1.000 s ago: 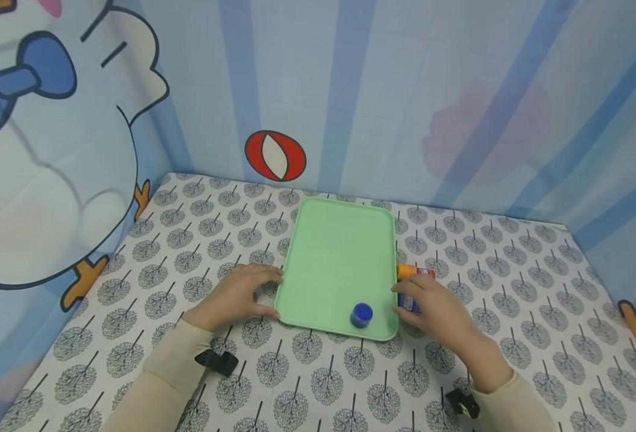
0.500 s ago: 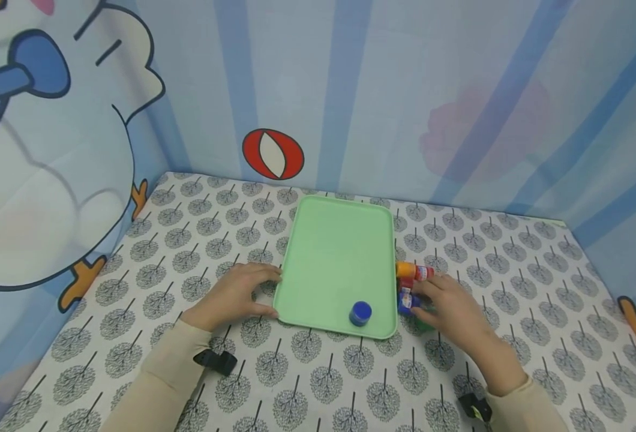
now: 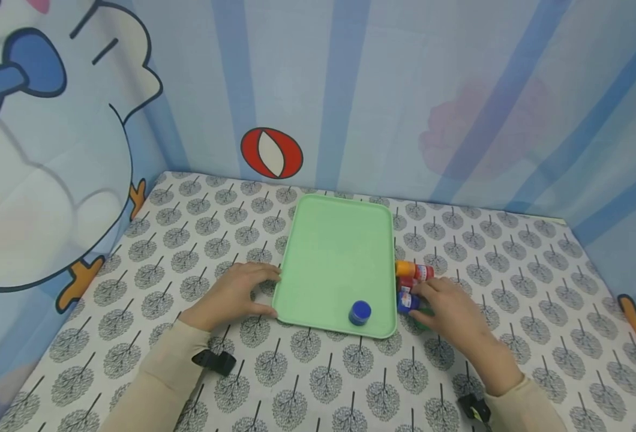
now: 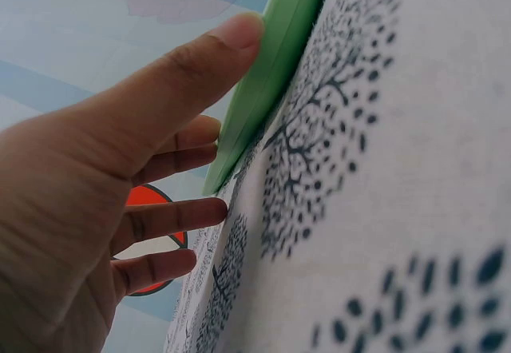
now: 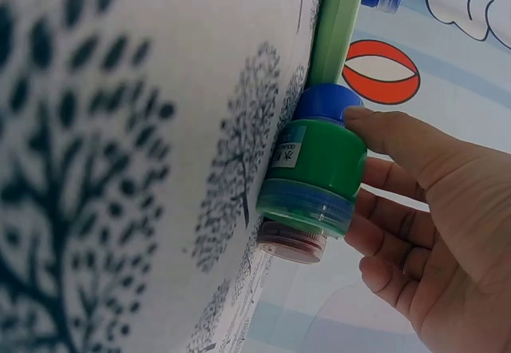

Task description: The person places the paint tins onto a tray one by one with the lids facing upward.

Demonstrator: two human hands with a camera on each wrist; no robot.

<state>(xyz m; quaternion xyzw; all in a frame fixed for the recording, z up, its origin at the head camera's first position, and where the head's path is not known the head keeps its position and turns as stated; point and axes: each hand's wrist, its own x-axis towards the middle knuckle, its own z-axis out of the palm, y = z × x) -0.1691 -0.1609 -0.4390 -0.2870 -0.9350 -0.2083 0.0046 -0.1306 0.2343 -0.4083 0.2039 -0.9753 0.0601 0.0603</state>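
Note:
A light green tray (image 3: 339, 252) lies on the patterned cloth, with an upright blue paint jar (image 3: 360, 313) near its front right corner. My left hand (image 3: 239, 294) rests at the tray's left edge, thumb at the rim, fingers loosely spread and holding nothing. Beyond the right edge, my right hand (image 3: 453, 312) pinches another blue paint jar (image 3: 407, 303) between thumb and fingers. A green paint jar (image 5: 319, 161) lies just in front of it in the right wrist view, partly under the hand in the head view. The fingertips behind the jars are hidden.
Beside the tray's right edge lie an orange jar (image 3: 404, 268) and a red jar (image 3: 423, 272), with another red jar (image 3: 406, 283) between these and the blue one. A printed curtain (image 3: 350, 90) hangs behind the table.
My right hand has drawn back right from the tray's edge to the jars, uncovering the blue and red ones, and come around the blue jar. My left hand stays put.

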